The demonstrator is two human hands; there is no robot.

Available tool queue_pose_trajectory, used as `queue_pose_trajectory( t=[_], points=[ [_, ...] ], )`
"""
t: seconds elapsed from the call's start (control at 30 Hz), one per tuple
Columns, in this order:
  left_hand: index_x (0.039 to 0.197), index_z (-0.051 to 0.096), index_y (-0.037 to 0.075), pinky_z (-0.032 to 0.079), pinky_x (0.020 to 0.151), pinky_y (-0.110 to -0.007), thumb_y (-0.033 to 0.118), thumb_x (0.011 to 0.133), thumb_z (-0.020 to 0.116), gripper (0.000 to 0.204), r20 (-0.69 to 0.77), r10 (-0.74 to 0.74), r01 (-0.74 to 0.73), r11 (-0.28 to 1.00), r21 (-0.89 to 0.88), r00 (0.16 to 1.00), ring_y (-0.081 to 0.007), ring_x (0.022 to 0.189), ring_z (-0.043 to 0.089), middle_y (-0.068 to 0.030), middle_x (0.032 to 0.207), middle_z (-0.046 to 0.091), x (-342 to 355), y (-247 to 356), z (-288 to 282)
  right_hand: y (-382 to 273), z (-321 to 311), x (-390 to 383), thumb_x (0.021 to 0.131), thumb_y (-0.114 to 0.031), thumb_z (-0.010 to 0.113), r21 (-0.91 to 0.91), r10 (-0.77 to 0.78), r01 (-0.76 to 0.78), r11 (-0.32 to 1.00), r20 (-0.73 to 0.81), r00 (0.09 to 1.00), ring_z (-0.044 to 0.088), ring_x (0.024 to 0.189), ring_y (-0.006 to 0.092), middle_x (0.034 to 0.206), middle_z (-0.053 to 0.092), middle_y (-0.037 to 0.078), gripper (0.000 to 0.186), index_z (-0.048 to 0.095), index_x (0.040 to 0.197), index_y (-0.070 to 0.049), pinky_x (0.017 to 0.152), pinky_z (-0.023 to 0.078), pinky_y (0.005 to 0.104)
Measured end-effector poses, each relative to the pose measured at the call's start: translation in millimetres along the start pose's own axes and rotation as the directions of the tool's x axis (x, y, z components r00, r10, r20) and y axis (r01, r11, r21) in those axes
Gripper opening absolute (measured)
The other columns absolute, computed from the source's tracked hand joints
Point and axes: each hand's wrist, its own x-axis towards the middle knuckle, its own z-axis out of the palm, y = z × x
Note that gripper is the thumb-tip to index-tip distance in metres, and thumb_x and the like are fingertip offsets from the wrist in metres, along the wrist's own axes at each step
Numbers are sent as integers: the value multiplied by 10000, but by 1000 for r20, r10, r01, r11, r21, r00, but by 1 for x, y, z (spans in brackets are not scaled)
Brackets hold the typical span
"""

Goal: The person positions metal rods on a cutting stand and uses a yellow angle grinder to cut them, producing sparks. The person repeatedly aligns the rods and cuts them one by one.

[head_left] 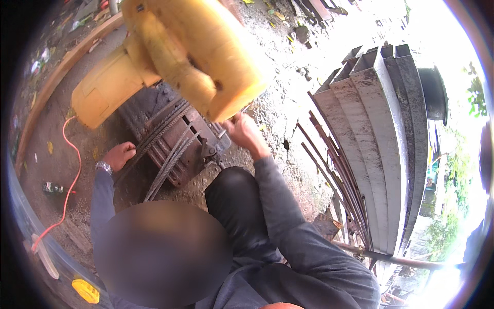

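A large yellow power tool (206, 56), by its shape a cut-off saw, fills the upper middle; its blade is not visible. Beneath it, ribbed steel rebar rods (172, 162) lie across a rusty metal base with a vise (195, 149). My left hand (120, 155), with a wristwatch, is closed at the rods on the left side, its fingers curled against them. Right under the yellow housing, my right hand (244, 133) is closed beside the vise's end, near a short light metal pin (222, 133). The housing partly covers its fingertips, so what they grip cannot be made out.
An orange cord (77, 154) runs from the tool down the left side. Stacked grey rectangular steel tubes (378, 129) and thin rusty rods (334, 175) stand at the right. A small dark bottle (53, 188) and a yellow object (85, 291) lie at left. My bent knee (231, 188) is close to the base.
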Motion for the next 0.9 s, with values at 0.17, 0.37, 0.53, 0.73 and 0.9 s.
queue_pose_trajectory(
  t=[0.17, 0.37, 0.53, 0.73, 0.9],
  points=[
    [1145, 706, 33, 520, 893, -382, 320, 939, 661, 357, 26, -36, 34, 996, 77, 999, -244, 1002, 707, -129, 1048, 753, -9, 14, -13, -87, -18, -85, 910, -321, 735, -118, -229, 227, 967, -4, 973, 693, 835, 422, 833, 713, 204, 316, 688, 990, -20, 753, 547, 517],
    [1167, 738, 50, 529, 893, -361, 350, 923, 709, 388, -106, -172, 175, 984, 19, 979, -233, 995, 724, -119, 1071, 774, -2, 30, -4, -110, 31, -118, 872, -303, 667, -177, -335, 406, 896, 329, 883, 738, 823, 359, 837, 737, 144, 251, 696, 937, -62, 713, 590, 481],
    [1121, 760, 21, 539, 877, -349, 318, 928, 714, 358, -232, -131, 133, 991, -8, 964, -214, 965, 734, -123, 1033, 781, 12, 39, 13, -104, 43, -116, 869, -264, 632, -57, -372, 419, 906, 366, 853, 756, 798, 349, 808, 739, 147, 206, 715, 889, -76, 680, 591, 468],
    [1072, 774, 52, 539, 832, -341, 305, 920, 730, 298, -337, -124, 124, 992, -21, 933, -193, 889, 725, -107, 952, 773, 12, 43, 24, -101, 47, -111, 860, -231, 647, 13, -435, 456, 890, 327, 839, 732, 744, 371, 734, 695, 165, 232, 675, 988, -40, 648, 569, 490],
    [1070, 760, 70, 537, 826, -342, 313, 917, 742, 288, -384, -76, 61, 997, -51, 920, -200, 900, 718, -95, 965, 767, 14, 46, 32, -105, 48, -108, 851, -241, 661, -26, -432, 476, 879, 375, 820, 734, 736, 362, 718, 687, 160, 261, 675, 1018, -42, 629, 570, 489]
  ],
)
